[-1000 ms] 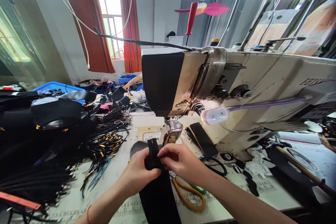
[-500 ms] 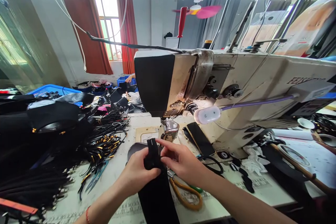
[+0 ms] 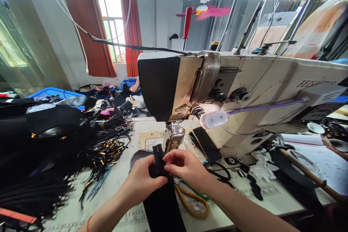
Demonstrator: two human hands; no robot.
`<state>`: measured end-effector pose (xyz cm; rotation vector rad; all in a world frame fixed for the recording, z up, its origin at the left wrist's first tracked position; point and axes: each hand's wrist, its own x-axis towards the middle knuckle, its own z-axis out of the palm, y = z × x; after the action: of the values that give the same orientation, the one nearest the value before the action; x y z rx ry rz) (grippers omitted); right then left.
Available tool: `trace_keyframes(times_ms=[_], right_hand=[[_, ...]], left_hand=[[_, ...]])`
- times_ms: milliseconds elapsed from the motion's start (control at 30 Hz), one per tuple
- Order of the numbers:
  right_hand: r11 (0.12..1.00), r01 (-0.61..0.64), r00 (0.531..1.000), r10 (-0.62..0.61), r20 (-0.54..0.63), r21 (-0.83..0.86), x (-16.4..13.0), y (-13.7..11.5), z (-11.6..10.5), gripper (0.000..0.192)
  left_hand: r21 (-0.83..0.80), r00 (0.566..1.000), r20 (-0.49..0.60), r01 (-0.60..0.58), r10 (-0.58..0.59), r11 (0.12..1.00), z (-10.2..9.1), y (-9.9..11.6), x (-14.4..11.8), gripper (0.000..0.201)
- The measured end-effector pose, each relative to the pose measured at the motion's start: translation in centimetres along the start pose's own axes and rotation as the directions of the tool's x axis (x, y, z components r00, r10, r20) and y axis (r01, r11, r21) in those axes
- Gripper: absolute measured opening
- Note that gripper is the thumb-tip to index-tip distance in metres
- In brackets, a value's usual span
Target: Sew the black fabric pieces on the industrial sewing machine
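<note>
My left hand [image 3: 143, 182] and my right hand [image 3: 185, 166] both pinch the top end of a black zipper strip [image 3: 158, 159] attached to a long black fabric piece [image 3: 163, 208] that runs down toward me. The zipper end stands just in front of the presser foot [image 3: 174, 136] of an industrial sewing machine [image 3: 244, 90]. A small white lamp [image 3: 213, 119] on the machine shines down over the needle area.
A heap of black zippers with gold pulls [image 3: 108, 145] and black fabric [image 3: 40, 134] fills the left. Thread snips [image 3: 96, 187] lie left of my hands; orange-handled scissors [image 3: 191, 203] and black scissors [image 3: 219, 170] lie right. Another person's hand [image 3: 133, 87] works far back by blue baskets [image 3: 54, 92].
My right hand's fingers, stretched toward the presser foot half a second ago, have closed back onto the zipper end. The view shifted slightly left.
</note>
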<state>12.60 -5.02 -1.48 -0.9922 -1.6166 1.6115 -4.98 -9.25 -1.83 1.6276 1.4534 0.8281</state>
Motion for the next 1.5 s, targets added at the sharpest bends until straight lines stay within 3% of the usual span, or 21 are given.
trace_keyframes(times_ms=[400,833,1500], right_hand=[[1.0,-0.011,0.998,0.012,-0.058,0.015,-0.2,0.2,0.3,0.021],[0.999,-0.017,0.993,0.023,-0.115,0.049,-0.4,0.6,0.6,0.022],[0.999,0.046,0.989,-0.047,-0.139,-0.015,-0.4,1.8,0.9,0.018]], left_hand=[[0.0,0.999,-0.033,-0.03,0.03,1.0,0.3,0.4,-0.3,0.004],[-0.101,0.998,0.016,-0.058,0.06,0.993,0.3,1.4,-0.6,0.018],[0.012,0.999,0.03,-0.042,0.041,0.999,0.5,0.4,-0.2,0.018]])
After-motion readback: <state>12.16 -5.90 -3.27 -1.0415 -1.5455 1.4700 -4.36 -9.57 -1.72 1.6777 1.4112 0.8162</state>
